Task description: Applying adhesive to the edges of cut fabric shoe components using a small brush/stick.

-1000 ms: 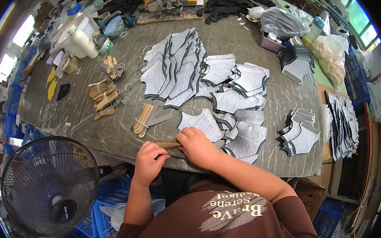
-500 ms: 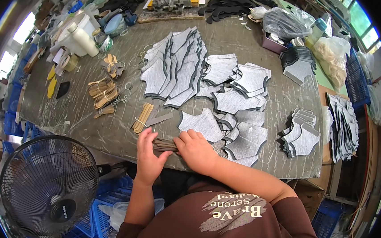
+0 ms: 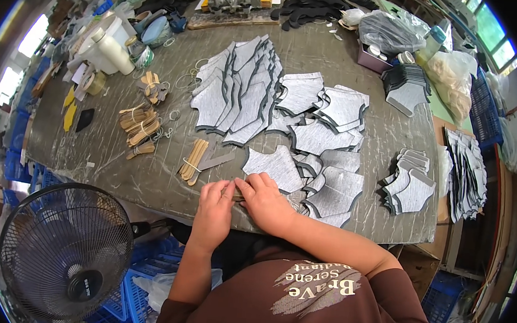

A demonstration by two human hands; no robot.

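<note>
Close to the table's near edge, both hands have come together over a small stack of thin brown strips (image 3: 238,197), mostly covered by my fingers. My left hand (image 3: 213,209) is closed on the stack's left end, its fingertips beside those of my right hand (image 3: 265,204). That right hand is closed over the other end. Just beyond lie a bundle of tan strips (image 3: 193,161) tied with a pale band and a flat grey strip (image 3: 217,161). A grey, curved-edge cut piece (image 3: 274,167) lies past my right fingertips.
Stacks of grey cut pieces (image 3: 236,93) cover the table's middle, with a smaller pile (image 3: 411,184) at right. Banded strip bundles (image 3: 139,125) lie left. A white bottle (image 3: 113,51) stands farther back. A black fan (image 3: 68,253) stands at lower left, beside the table.
My left hand has moved right and closed over the strips, its raised fingers coming down toward my right hand. At the far side, another person's hand has left the metal device.
</note>
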